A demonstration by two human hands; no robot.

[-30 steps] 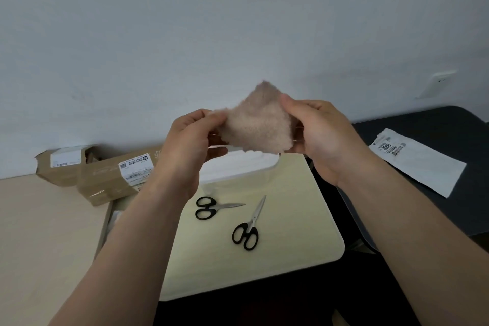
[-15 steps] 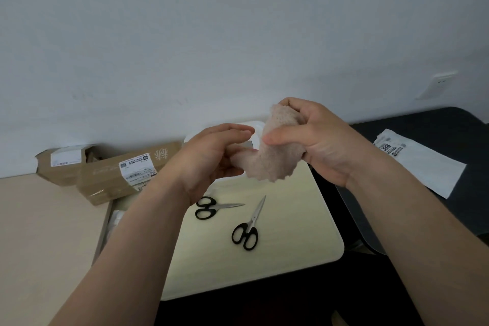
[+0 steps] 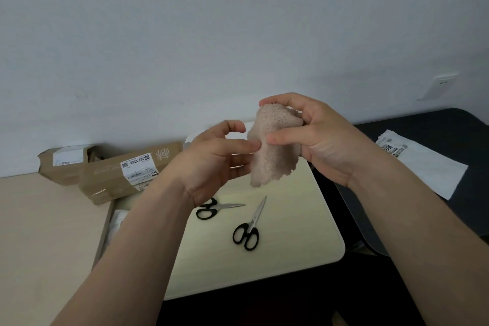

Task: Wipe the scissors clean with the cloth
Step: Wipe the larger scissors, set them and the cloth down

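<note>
A fuzzy beige-pink cloth (image 3: 274,148) hangs bunched in the air above the table. My right hand (image 3: 320,137) grips it, thumb across the front and fingers curled over the top. My left hand (image 3: 217,159) is beside it; its fingertips touch the cloth's left edge and its thumb is lifted off. Two pairs of black-handled scissors lie shut on the pale yellow tabletop (image 3: 296,227) below my hands. One pair (image 3: 248,227) points up and right. The other pair (image 3: 222,208) points right, its handles partly hidden behind my left wrist.
Brown cardboard parcels (image 3: 119,174) with labels lie at the back left against the wall. A beige surface (image 3: 39,233) lies at left. A dark table (image 3: 436,140) at right carries a white mailer bag (image 3: 423,164). A wall socket (image 3: 439,82) sits at upper right.
The cloth went from spread flat between both hands to bunched in my right hand. My left hand let go of its pinch and now only touches the edge. The scissors have not moved.
</note>
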